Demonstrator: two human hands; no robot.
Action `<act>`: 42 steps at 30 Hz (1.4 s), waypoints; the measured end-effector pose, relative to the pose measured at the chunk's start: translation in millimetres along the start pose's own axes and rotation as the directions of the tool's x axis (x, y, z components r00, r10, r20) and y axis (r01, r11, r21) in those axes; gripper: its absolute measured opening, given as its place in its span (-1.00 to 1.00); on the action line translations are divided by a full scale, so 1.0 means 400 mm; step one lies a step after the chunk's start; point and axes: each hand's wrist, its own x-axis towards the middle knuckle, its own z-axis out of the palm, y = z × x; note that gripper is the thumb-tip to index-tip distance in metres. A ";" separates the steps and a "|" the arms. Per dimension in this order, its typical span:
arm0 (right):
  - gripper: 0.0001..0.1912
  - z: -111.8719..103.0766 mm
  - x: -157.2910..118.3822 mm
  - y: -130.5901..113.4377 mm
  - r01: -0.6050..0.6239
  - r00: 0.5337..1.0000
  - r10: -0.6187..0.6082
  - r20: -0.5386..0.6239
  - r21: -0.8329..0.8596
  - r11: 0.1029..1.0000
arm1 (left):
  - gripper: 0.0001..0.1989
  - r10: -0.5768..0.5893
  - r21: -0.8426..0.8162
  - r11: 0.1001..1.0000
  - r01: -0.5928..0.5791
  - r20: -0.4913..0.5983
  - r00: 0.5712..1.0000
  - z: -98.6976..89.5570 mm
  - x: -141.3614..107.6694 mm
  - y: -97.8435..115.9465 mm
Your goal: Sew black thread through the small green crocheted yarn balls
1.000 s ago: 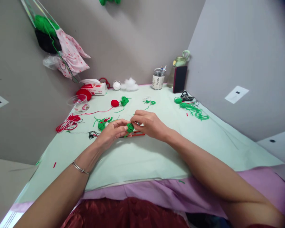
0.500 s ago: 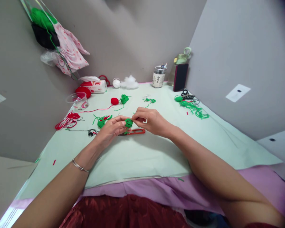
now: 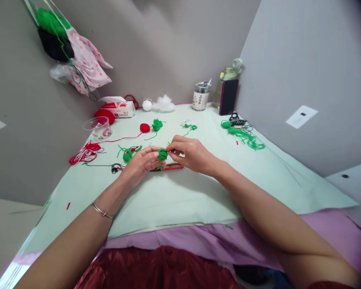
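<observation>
Between the thumb and fingers of my left hand point(image 3: 142, 162) is a small green crocheted ball point(image 3: 162, 154) with dark stripes. My right hand point(image 3: 186, 152) is pinched at the ball's right side; whatever thin thing its fingertips hold is too small to make out. Just below the ball, orange-handled thread snips point(image 3: 173, 166) lie on the pale green tabletop, their blades partly behind my left hand. To the left of that hand rests another green crocheted piece point(image 3: 128, 155) with red and white bits and loose yarn ends.
Red yarn point(image 3: 88, 152) and a clear plastic tub point(image 3: 98, 129) lie at the left. A tissue box point(image 3: 120, 109), white stuffing point(image 3: 164, 104), a pen jar point(image 3: 200, 97), a phone point(image 3: 229, 97) and a bottle point(image 3: 218, 94) line the back. Green yarn strands point(image 3: 248, 138) lie at the right.
Both hands stay almost in place. The green ball has turned or shifted very slightly in my left fingers, with the right fingertips still at its side.
</observation>
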 end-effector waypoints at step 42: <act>-0.79 -0.051 0.022 0.010 -0.299 0.926 0.376 0.027 0.661 0.688 | -0.74 0.232 0.391 0.893 -0.221 0.021 0.973 0.022 -0.011 0.005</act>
